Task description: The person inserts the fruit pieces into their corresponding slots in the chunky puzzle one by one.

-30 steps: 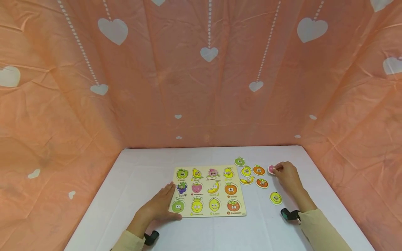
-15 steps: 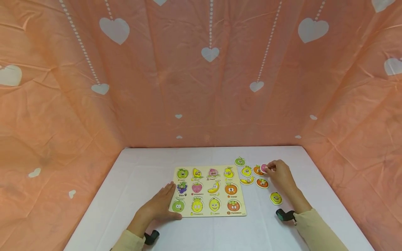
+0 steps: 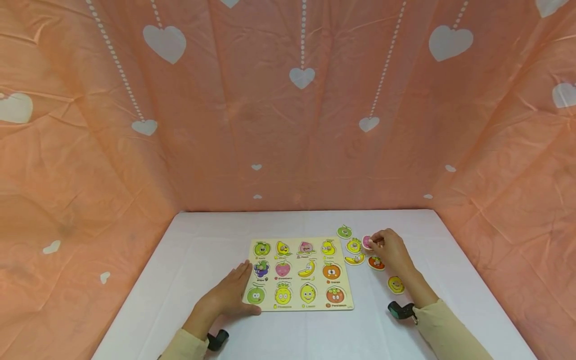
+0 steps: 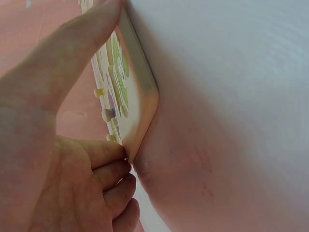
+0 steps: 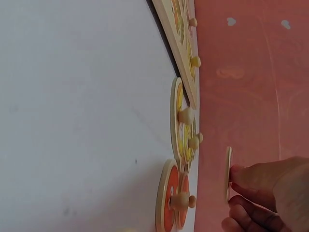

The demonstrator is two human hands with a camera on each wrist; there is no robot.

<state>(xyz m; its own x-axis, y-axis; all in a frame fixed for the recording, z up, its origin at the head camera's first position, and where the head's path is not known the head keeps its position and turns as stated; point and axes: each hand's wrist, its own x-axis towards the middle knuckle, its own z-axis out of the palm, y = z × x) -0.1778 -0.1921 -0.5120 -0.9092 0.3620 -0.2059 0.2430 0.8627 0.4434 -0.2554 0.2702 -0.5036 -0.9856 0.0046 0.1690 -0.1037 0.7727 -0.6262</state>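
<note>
A wooden fruit puzzle board (image 3: 296, 292) with rows of printed fruits lies on the white table. My left hand (image 3: 226, 292) holds its near left corner, fingers along the left side and thumb at the front edge; in the left wrist view the fingertips meet the board's edge (image 4: 146, 104). My right hand (image 3: 392, 251) pinches a pink fruit puzzle piece (image 3: 366, 242) between thumb and fingers. The right wrist view shows this thin piece (image 5: 228, 174) edge-on, raised off the table, its printed side hidden. Several fruits on the board have small wooden knobs.
Right of the board lie loose knobbed pieces: a green one (image 3: 344, 231), a pineapple (image 3: 353, 245), a banana (image 3: 354, 259), a red-orange one (image 3: 375, 263) and a yellow one (image 3: 396, 285). An orange piece (image 5: 183, 208) shows in the right wrist view. Pink cloth (image 3: 301, 150) walls the table.
My right hand has lifted the pink piece and carried it left, passing over the orange piece. My left hand stays at the board's corner.
</note>
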